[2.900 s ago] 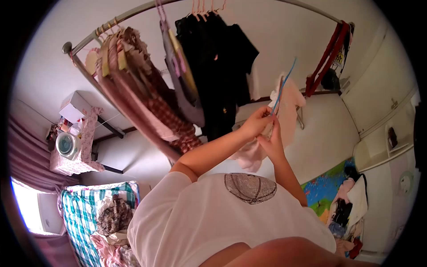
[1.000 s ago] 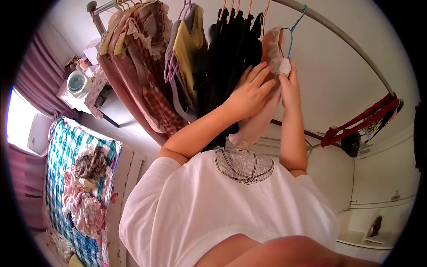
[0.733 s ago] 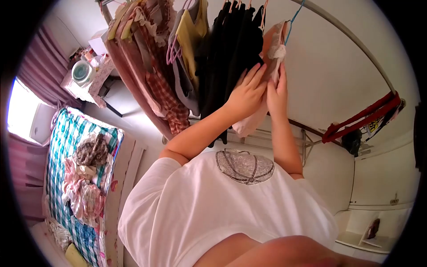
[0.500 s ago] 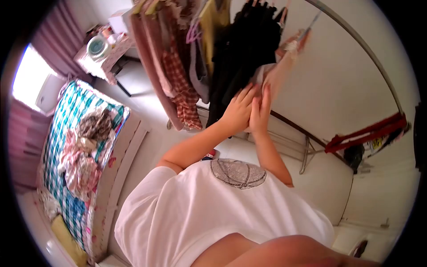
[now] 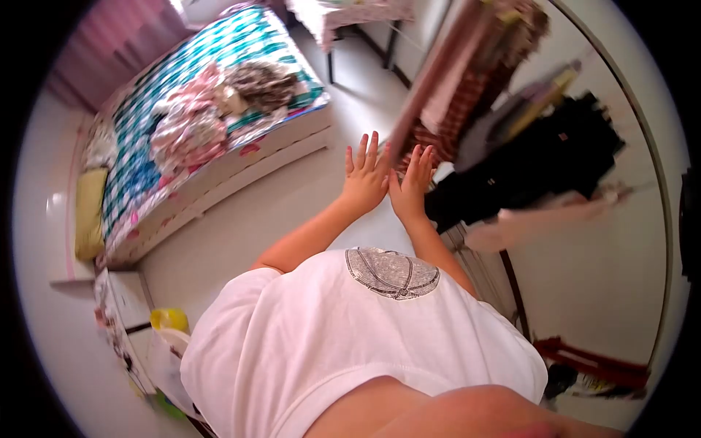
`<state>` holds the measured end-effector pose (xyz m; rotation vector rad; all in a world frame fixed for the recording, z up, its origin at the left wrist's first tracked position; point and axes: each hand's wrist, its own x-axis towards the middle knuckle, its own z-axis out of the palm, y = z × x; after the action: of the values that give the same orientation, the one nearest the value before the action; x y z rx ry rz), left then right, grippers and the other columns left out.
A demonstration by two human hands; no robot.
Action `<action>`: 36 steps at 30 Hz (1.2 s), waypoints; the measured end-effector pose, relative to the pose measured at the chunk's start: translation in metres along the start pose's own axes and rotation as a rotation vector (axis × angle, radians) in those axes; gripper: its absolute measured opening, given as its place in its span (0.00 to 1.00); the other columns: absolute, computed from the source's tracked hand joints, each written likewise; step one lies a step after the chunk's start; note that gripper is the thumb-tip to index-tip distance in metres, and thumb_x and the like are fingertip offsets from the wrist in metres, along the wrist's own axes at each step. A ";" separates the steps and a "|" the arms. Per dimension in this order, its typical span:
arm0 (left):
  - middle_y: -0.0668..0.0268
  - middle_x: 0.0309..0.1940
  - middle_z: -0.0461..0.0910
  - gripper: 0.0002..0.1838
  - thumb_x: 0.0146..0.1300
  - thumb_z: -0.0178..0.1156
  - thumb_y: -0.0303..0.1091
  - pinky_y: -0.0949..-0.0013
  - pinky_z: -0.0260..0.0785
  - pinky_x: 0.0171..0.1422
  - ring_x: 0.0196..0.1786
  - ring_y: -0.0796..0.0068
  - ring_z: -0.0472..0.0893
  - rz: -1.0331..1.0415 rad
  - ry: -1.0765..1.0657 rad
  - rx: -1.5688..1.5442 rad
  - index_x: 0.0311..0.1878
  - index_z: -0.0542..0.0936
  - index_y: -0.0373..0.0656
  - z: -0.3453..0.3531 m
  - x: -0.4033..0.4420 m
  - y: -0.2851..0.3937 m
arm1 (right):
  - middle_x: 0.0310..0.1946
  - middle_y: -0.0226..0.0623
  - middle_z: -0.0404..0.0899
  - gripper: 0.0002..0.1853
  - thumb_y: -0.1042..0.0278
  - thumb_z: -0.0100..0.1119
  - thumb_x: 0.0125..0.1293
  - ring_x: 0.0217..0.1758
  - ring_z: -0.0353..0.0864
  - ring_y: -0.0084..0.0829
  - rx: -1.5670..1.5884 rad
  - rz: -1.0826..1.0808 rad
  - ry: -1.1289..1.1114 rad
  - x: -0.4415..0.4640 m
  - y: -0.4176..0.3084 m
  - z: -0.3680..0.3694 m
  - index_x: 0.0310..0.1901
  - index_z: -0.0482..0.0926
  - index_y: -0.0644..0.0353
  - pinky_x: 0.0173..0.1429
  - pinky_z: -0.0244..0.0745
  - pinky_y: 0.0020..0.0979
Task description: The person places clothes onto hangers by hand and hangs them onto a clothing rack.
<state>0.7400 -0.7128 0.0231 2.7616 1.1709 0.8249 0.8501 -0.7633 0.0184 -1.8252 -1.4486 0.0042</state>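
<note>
Checked garment point(image 5: 467, 113) hangs just beyond my right hand point(image 5: 409, 196), long axis slanting away rightward; contact unclear. My left hand point(image 5: 363, 188) lies farther from it. Both hands: fingers spread, nothing gripped, thumb sides close together.

Pink garment point(image 5: 537, 223): blurred; hanger details illeg. Black garments point(image 5: 518, 164): overlapping, qty. unclear. Table point(image 5: 358, 13) & window point(image 5: 208, 10): cut off, upper edge. Rail point(image 5: 645, 124): top end cut off. Yellow obj. point(image 5: 169, 318), lower l.: partly hidden, type unclear.
</note>
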 end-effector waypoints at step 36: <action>0.51 0.68 0.34 0.46 0.48 0.62 0.43 0.40 0.33 0.65 0.70 0.50 0.37 -0.985 0.025 0.349 0.67 0.47 0.48 -0.105 -0.103 -0.587 | 0.67 0.51 0.34 0.47 0.57 0.60 0.48 0.70 0.33 0.53 0.082 -0.502 -0.730 0.168 -0.334 0.532 0.66 0.44 0.58 0.65 0.29 0.59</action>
<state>0.2423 -0.3802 -0.0668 1.8749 2.4985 0.5405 0.3932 -0.3118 -0.0827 -1.3945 -2.3401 0.5146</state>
